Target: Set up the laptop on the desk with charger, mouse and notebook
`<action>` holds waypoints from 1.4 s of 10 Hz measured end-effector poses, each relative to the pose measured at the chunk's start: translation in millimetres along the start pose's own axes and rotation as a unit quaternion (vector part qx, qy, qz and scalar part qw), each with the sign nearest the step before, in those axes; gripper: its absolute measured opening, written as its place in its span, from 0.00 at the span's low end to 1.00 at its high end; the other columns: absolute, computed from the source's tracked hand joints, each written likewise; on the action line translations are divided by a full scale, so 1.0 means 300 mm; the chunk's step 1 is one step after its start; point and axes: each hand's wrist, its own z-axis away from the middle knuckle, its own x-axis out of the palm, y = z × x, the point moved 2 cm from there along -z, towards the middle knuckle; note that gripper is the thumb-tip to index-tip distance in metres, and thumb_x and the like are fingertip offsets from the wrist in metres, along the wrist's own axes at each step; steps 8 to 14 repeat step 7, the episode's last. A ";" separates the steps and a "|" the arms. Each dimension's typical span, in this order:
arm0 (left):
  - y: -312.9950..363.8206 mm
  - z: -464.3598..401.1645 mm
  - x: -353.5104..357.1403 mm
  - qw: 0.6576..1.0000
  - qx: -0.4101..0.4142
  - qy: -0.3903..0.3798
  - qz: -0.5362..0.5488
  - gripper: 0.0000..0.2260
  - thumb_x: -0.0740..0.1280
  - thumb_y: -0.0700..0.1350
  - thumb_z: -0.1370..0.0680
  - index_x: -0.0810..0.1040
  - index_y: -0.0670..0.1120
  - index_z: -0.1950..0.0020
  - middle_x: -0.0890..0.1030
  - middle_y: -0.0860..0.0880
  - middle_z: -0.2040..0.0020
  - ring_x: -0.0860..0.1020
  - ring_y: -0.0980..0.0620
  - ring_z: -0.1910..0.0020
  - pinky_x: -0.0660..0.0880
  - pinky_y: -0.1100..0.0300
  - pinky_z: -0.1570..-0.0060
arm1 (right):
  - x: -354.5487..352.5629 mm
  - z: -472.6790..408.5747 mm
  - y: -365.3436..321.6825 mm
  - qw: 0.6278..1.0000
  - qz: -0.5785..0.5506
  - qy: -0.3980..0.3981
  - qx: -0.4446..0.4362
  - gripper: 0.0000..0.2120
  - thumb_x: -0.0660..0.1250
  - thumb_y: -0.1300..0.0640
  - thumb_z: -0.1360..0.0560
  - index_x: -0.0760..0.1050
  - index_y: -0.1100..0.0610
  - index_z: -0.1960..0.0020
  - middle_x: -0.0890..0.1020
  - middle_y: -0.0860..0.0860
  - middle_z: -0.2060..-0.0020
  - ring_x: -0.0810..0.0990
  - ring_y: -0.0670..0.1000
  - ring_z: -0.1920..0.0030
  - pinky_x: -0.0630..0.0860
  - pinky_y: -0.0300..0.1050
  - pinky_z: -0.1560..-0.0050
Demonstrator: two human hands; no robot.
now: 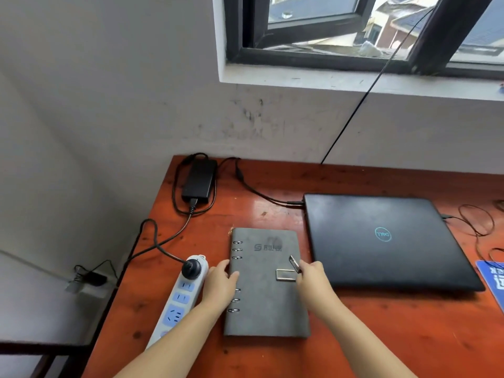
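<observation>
Two hands meet the grey notebook [266,285] left of the closed laptop [381,241]: left hand [219,285] lies open on its ringed edge, right hand [311,276] pinches its clasp [294,263].

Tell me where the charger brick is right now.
In the head view, the charger brick lies at the desk's far left corner by the wall, beyond the power strip.

worktop [272,186]: reddish-orange wood, set against the wall | charger brick [199,181]: far left corner, cable looped around it | power strip [178,298]: along left edge | grey ring-bound notebook [266,296]: closed, centre | closed black laptop [381,238]: right of notebook | blue mat [493,279]: right edge
</observation>
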 end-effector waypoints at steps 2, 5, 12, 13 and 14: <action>-0.065 0.091 0.007 0.999 0.040 0.001 -0.027 0.22 0.63 0.48 0.22 0.67 0.46 0.29 0.74 0.44 0.45 0.74 0.49 0.51 0.69 0.62 0.48 | 0.153 -0.014 -0.191 0.998 0.003 0.013 -0.054 0.09 0.55 0.66 0.24 0.73 0.59 0.54 0.73 0.61 0.50 0.71 0.58 0.56 0.67 0.44 0.54; -0.097 0.101 -0.002 0.999 0.043 -0.023 -0.009 0.22 0.65 0.48 0.22 0.67 0.48 0.29 0.69 0.48 0.53 0.73 0.50 0.54 0.69 0.62 0.52 | 0.215 -0.017 -0.156 0.992 0.045 0.090 -0.079 0.12 0.60 0.54 0.23 0.79 0.53 0.43 0.76 0.57 0.53 0.77 0.60 0.50 0.74 0.48 0.55; -0.103 0.086 0.002 0.999 0.037 -0.027 0.012 0.22 0.66 0.48 0.23 0.69 0.47 0.30 0.71 0.48 0.53 0.71 0.53 0.58 0.68 0.63 0.54 | 0.215 -0.037 -0.135 0.992 0.017 0.085 -0.095 0.11 0.61 0.55 0.23 0.80 0.55 0.45 0.76 0.57 0.55 0.78 0.60 0.52 0.74 0.48 0.55; -0.103 0.086 0.002 0.999 0.037 -0.027 0.012 0.22 0.66 0.48 0.23 0.69 0.47 0.30 0.71 0.48 0.53 0.71 0.53 0.58 0.68 0.63 0.54 | 0.215 -0.037 -0.135 0.992 0.017 0.085 -0.095 0.11 0.61 0.55 0.23 0.80 0.55 0.45 0.76 0.57 0.55 0.78 0.60 0.52 0.74 0.48 0.55; -0.103 0.086 0.002 0.999 0.037 -0.027 0.012 0.22 0.66 0.48 0.23 0.69 0.47 0.30 0.71 0.48 0.53 0.71 0.53 0.58 0.68 0.63 0.54 | 0.215 -0.037 -0.135 0.992 0.017 0.085 -0.095 0.11 0.61 0.55 0.23 0.80 0.55 0.45 0.76 0.57 0.55 0.78 0.60 0.52 0.74 0.48 0.55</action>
